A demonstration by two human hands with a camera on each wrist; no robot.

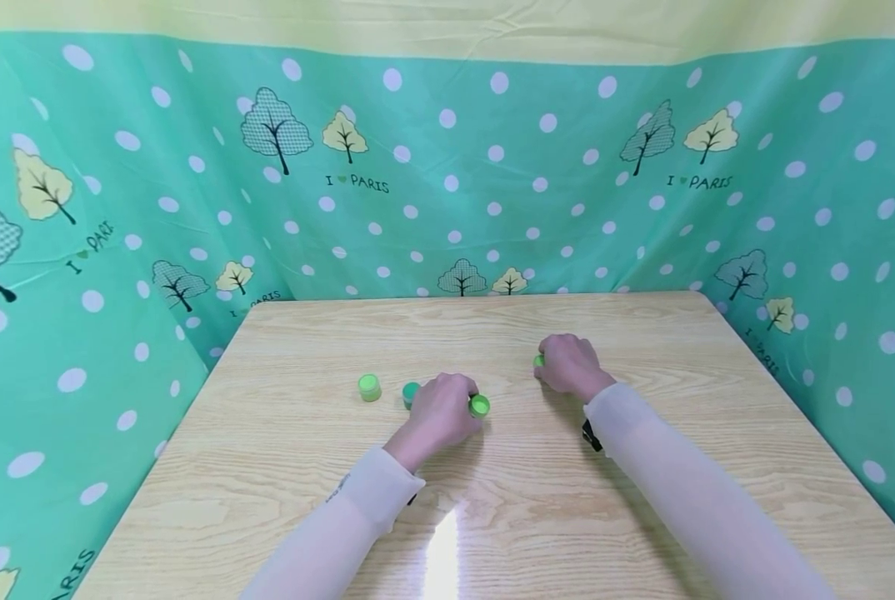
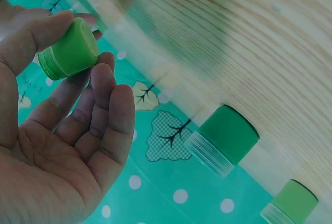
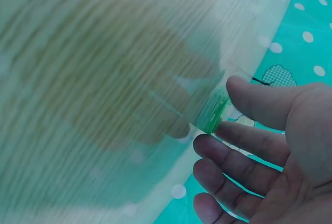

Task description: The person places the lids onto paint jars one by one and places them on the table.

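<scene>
My left hand holds a small light green jar between thumb and fingers, tilted above the table. Its threaded rim shows in the left wrist view, with no lid visible on it. Farther right and forward, my right hand pinches a small green ridged lid between thumb and index finger, close to the tabletop. Just left of my left hand stands a dark green jar with a clear ridged lid. Left of that one is another light green jar, also with a clear lid.
Everything stands on a pale wood-grain table with a bright glare patch near its front. A teal curtain with dots and printed trees surrounds the back and sides.
</scene>
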